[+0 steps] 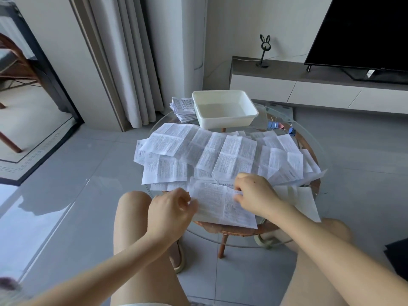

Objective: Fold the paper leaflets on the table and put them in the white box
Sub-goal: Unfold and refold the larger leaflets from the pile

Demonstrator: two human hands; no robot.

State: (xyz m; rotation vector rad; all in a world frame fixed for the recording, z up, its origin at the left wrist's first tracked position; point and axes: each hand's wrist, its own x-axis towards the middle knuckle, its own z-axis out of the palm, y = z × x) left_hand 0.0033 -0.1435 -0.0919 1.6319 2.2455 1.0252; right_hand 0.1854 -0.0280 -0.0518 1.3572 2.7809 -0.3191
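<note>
Several unfolded printed paper leaflets (220, 151) cover a round glass table (313, 208). One leaflet (220, 206) lies at the near edge in front of me. My right hand (256, 195) pinches its upper right part with curled fingers. My left hand (171, 208) is at the leaflet's left edge with fingers curled; whether it holds the paper is unclear. The white box (225, 110) stands at the far side of the table and looks to hold nothing. A stack of folded leaflets (183, 110) lies just left of the box.
Coloured binder clips (280, 127) lie right of the box. My bare knees are under the near table edge. A low TV cabinet (309, 85) with a black screen (364, 32) stands behind on the right, curtains (132, 62) behind on the left.
</note>
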